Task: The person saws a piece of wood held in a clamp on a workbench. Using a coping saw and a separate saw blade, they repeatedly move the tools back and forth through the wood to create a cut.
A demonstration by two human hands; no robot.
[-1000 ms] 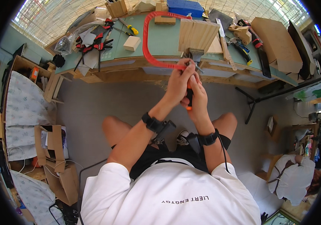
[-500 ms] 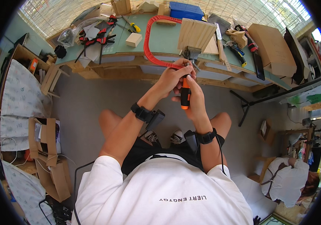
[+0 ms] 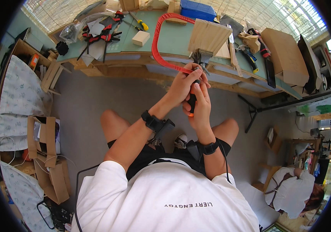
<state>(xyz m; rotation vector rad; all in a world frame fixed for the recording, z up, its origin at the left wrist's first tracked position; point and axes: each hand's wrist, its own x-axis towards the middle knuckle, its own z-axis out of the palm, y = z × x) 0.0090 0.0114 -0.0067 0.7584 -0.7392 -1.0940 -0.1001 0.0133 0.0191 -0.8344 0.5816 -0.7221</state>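
Note:
In front of me is a coping saw with a curved red frame point(image 3: 156, 43) and a black-and-orange handle point(image 3: 192, 103). My right hand point(image 3: 201, 106) is closed around the handle. Just above it, my left hand point(image 3: 185, 86) pinches the frame's near end, where the handle joins. Its fingertips hide that joint, and I cannot make out the blade. Right beyond my hands, a pale wooden board point(image 3: 208, 36) stands upright in a grey metal vise point(image 3: 201, 57) at the bench edge.
The green-topped bench point(image 3: 142, 52) carries red-and-black clamps point(image 3: 105, 36), a wood block point(image 3: 140, 38), a yellow-handled screwdriver point(image 3: 144, 26), a blue box point(image 3: 197, 10) and a cardboard box point(image 3: 283, 56). A black stand point(image 3: 252, 110) is at right; another person point(image 3: 291, 191) sits behind.
My right hand has moved slightly up the handle, its fingers wrapping it more closely. My left hand keeps its pinch at the frame's end. The bench appears shifted a little rightward.

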